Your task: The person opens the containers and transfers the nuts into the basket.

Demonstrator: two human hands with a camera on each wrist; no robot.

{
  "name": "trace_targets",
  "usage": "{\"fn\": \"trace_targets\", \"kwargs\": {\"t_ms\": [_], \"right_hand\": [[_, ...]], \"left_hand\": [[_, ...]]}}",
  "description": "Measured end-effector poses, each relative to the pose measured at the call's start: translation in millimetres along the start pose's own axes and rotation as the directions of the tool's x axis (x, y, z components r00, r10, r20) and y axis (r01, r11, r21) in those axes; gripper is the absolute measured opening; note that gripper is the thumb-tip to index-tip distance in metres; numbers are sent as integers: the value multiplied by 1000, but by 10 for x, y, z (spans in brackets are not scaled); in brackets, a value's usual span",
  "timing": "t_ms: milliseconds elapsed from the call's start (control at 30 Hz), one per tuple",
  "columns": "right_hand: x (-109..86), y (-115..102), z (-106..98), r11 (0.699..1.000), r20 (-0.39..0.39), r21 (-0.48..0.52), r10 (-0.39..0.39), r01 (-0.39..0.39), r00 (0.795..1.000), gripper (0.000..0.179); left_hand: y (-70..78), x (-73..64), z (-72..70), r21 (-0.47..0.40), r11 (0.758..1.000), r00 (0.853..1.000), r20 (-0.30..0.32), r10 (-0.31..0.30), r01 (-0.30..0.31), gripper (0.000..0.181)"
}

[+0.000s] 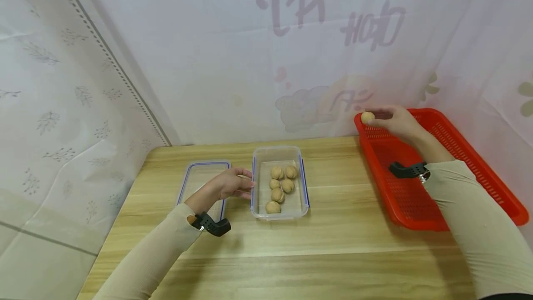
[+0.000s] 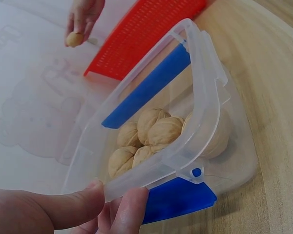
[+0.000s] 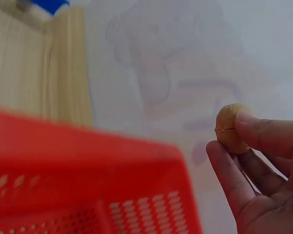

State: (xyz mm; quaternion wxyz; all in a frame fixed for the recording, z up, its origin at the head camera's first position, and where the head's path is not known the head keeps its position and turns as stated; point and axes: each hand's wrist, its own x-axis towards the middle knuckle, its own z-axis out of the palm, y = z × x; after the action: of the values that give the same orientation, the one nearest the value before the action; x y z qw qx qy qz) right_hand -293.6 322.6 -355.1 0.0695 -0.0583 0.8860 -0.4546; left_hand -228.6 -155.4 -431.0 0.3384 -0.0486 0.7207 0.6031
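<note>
Between thumb and fingertips, my right hand (image 1: pixel 395 121) pinches a walnut (image 1: pixel 368 117) above the far left corner of the red plastic basket (image 1: pixel 376 175). The right wrist view shows the seam of that walnut (image 3: pixel 229 127). My left hand (image 1: pixel 233 183) grips the left rim of a clear plastic food container (image 1: pixel 287 214), thumb and fingers at its edge in the left wrist view. Several walnuts (image 1: pixel 276 194) lie together on the container's floor. Blue locking flaps (image 2: pixel 178 197) hang on the container's long sides.
A clear lid (image 1: pixel 193 177) with a blue seal lies left of the container, partly behind the left wrist. The basket stands at the right of the wooden table (image 1: pixel 266 267). A pale printed curtain (image 1: pixel 216 59) hangs along the back and sides.
</note>
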Motion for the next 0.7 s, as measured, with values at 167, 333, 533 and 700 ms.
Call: {"fn": "trace_targets", "kwargs": {"t_ms": [167, 333, 533, 700], "right_hand": [[8, 233, -38, 998, -8, -41, 55, -55, 998, 62], [43, 444, -26, 993, -17, -48, 106, -107, 994, 66], [104, 648, 41, 993, -24, -55, 106, -107, 994, 63], [122, 812, 95, 987, -23, -132, 90, -92, 996, 62]], "left_hand": [[-11, -1, -1, 9, 1000, 1000, 3, 1, -1, 43], [-10, -7, -10, 5, 1000, 1000, 11, 1, -1, 45], [6, -17, -10, 10, 1000, 1000, 9, -1, 1, 44], [9, -23, -1, 13, 1000, 1000, 9, -3, 3, 44]]}}
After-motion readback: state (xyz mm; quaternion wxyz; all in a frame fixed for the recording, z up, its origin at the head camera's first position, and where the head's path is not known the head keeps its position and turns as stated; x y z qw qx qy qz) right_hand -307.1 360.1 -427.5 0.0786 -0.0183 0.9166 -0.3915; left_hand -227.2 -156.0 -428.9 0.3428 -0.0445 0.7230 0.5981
